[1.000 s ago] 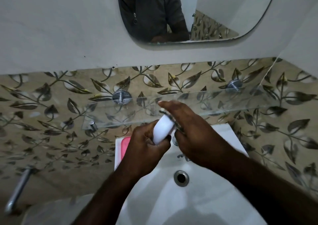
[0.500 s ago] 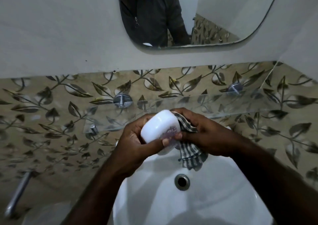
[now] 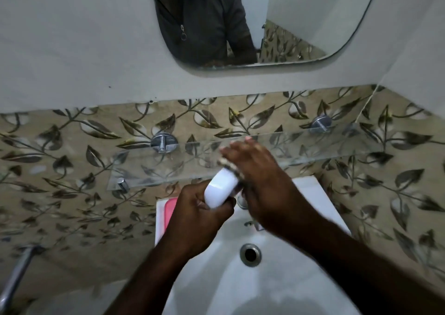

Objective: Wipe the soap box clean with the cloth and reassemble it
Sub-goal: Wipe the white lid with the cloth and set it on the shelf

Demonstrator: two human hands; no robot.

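While the left hand (image 3: 192,216) curls its fingers round the white rounded plastic soap box (image 3: 220,189) above the white ceramic sink (image 3: 289,278), the right hand (image 3: 262,189) presses a checked cloth (image 3: 238,176) to it, fingers straight.

The rounded plastic soap box (image 3: 221,189) is plain glossy white. At its upper edge a sliver of woven cloth (image 3: 238,176) shows a dark grey and white check, blurred. The ceramic basin (image 3: 320,194) is white, and its round metal drain ring (image 3: 250,254) is silver. A flat piece (image 3: 171,210) on the basin's left rim is pink. The glazed wall tiles (image 3: 72,170) are beige, patterned with dark olive-brown leaves and vines touched with white. The plaster wall (image 3: 72,37) above is plain pale grey. The mirror (image 3: 313,13) reflects a dark grey zipped garment.
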